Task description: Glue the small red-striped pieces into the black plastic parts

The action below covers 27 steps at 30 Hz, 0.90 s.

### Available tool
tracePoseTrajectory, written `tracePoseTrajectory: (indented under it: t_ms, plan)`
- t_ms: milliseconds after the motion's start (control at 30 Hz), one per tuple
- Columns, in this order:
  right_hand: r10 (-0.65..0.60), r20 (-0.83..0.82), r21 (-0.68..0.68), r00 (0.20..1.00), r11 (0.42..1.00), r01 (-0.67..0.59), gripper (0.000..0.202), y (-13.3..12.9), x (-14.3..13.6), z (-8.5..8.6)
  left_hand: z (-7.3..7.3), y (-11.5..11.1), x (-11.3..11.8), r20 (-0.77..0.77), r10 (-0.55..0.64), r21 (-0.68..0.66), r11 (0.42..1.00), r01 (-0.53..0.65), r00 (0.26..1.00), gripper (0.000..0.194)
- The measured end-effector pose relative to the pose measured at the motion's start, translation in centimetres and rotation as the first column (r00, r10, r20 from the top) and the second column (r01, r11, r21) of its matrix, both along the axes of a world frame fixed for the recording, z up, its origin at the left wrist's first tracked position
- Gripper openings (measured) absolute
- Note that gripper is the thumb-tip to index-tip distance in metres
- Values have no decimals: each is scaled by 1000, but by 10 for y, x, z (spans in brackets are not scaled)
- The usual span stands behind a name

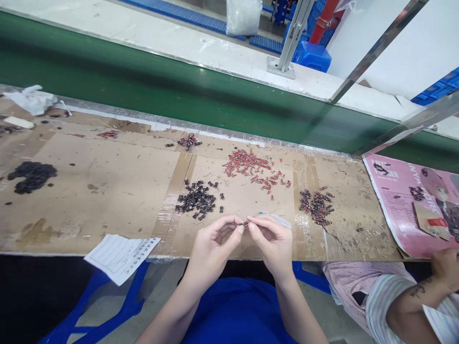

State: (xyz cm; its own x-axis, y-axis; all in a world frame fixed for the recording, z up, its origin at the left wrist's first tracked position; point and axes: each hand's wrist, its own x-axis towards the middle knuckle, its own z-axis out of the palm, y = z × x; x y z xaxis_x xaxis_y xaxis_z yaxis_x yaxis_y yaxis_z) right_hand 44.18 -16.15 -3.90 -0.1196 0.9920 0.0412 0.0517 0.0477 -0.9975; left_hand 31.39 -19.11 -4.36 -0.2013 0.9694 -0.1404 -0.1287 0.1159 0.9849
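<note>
My left hand and my right hand meet over the cardboard-covered table edge. Both pinch a tiny black part with a red piece between thumbs and forefingers; its exact kind is too small to tell. Left of my fingertips lies a heap of small black clip-like parts. Beyond them spreads a loose pile of small red parts with metallic bits. To the right is a pile of black-and-red pieces. A clear plastic item with a blue tip lies partly behind my right hand.
A green conveyor belt runs along the far side, with a metal post behind. Black discs and a printed paper lie left. At right, another person's hand is near a pink poster.
</note>
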Motion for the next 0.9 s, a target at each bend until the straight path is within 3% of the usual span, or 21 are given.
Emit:
tracePoseTrajectory:
  t_ms: [133, 233, 267, 333, 467, 567, 633, 700, 767, 833, 900]
  plan:
    - [22, 116, 22, 993, 999, -25, 19, 4, -6, -16, -14, 5, -17, -4, 31, -38, 999, -32, 999, 28]
    - [-108, 373, 214, 921, 976, 27, 28, 12, 7, -29, -33, 14, -55, -208, 156, -35, 985, -167, 965, 31]
    - [-169, 455, 284, 874, 958, 38, 29, 15, 16, -33, -41, 17, -71, -322, 209, -15, 974, -226, 923, 31]
    - [-251, 580, 385, 775, 923, 11, 29, 22, 38, -41, -56, 23, -106, -570, 284, 48, 948, -314, 771, 28]
    - [-204, 769, 366, 606, 918, -155, 34, 27, 76, -54, -74, 35, -148, -829, 267, 126, 945, -302, 491, 23]
    - [-141, 820, 313, 555, 921, -230, 35, 26, 89, -59, -70, 40, -141, -885, 306, 178, 919, -351, 351, 22]
    - [-117, 820, 299, 561, 922, -245, 32, 25, 93, -61, -64, 42, -123, -884, 345, 243, 916, -319, 317, 23]
    - [-100, 813, 292, 573, 922, -253, 30, 24, 95, -62, -59, 45, -100, -878, 304, 266, 952, -150, 369, 24]
    - [-94, 801, 300, 591, 918, -260, 29, 24, 97, -61, -60, 49, -80, -887, 178, 230, 970, 73, 427, 22]
    - [-83, 774, 311, 628, 913, -262, 29, 23, 99, -59, -65, 53, -67, -909, 66, 162, 966, 204, 411, 21]
    - [-81, 730, 306, 679, 927, -219, 31, 21, 101, -56, -69, 58, -60, -930, 8, 106, 963, 249, 367, 22]
